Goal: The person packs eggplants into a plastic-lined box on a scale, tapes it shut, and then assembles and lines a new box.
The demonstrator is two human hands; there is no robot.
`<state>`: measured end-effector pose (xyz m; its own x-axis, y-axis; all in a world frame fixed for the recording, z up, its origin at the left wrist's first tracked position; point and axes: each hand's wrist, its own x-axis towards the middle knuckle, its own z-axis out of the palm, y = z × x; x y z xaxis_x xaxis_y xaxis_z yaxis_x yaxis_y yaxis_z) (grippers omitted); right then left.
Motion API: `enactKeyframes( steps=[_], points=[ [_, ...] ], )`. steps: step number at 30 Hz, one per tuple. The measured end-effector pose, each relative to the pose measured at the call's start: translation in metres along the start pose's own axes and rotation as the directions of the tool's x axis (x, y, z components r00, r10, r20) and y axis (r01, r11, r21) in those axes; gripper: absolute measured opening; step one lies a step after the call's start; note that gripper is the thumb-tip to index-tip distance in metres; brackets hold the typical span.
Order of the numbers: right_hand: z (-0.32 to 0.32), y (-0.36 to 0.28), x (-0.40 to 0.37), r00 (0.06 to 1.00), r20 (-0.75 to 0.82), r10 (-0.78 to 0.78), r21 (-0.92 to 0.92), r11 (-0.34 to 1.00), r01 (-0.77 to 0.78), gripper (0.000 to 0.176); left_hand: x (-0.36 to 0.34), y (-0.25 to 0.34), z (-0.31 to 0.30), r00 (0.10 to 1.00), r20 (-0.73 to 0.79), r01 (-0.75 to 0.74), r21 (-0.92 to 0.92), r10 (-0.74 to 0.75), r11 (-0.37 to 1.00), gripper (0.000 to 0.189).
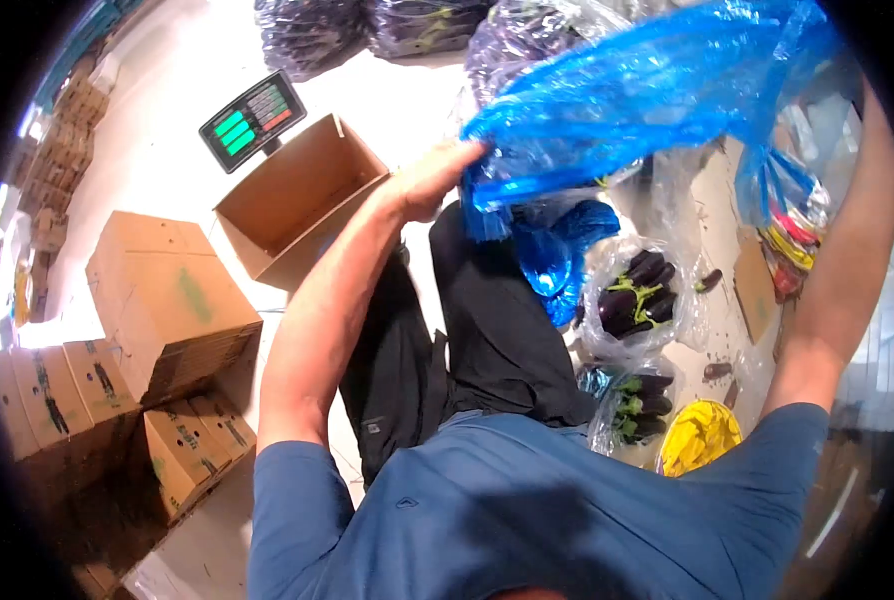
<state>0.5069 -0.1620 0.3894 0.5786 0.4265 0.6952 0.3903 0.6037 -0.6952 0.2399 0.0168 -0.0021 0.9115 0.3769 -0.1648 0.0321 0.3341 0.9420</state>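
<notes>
My left hand (439,180) is closed on the edge of a blue plastic bag (657,95), just beside the open cardboard box. The thin, see-through bag is spread out wide toward the upper right. My right forearm (847,240) reaches up to the bag's far end, but the hand itself is lost at the dark edge of the view. Below the bag, a clear bag of eggplants (635,300) stands by my legs, next to more crumpled blue plastic (567,260). Closer to me lies another clear bag with eggplants (642,408).
An open cardboard box (302,200) sits in front of a scale display (252,120). Closed cartons (167,300) are stacked at left. Large bags of eggplants (312,35) line the top. A yellow bag (702,438) and loose eggplant (709,281) lie at right.
</notes>
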Motion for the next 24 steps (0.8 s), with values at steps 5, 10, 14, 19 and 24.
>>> enactKeyframes(
  steps=[5,10,14,19,24],
  points=[
    [0.016,0.014,0.03,0.956,0.245,0.164,0.195,0.957,-0.215,0.02,-0.023,0.02,-0.087,0.981,-0.107,-0.15,0.102,0.161,0.983,0.048],
    [0.108,0.043,0.037,0.945,0.103,0.312,0.085,0.943,-0.321,0.022,-0.052,0.024,-0.176,0.793,-0.388,-0.239,0.511,0.469,0.826,0.031],
    [0.134,0.088,0.01,0.829,0.529,0.181,0.116,0.952,-0.282,0.026,-0.073,0.003,-0.234,0.781,-0.387,-0.141,0.654,0.49,0.743,0.022],
    [0.184,0.141,-0.065,0.73,0.589,0.346,0.207,0.809,-0.55,0.018,-0.09,-0.028,-0.257,0.863,-0.48,0.363,0.806,0.158,0.468,0.029],
    [0.279,0.15,-0.192,0.619,0.51,0.597,-0.087,0.752,-0.653,0.025,-0.093,-0.078,-0.299,0.871,-0.486,0.489,0.848,-0.066,0.202,0.056]
  ],
)
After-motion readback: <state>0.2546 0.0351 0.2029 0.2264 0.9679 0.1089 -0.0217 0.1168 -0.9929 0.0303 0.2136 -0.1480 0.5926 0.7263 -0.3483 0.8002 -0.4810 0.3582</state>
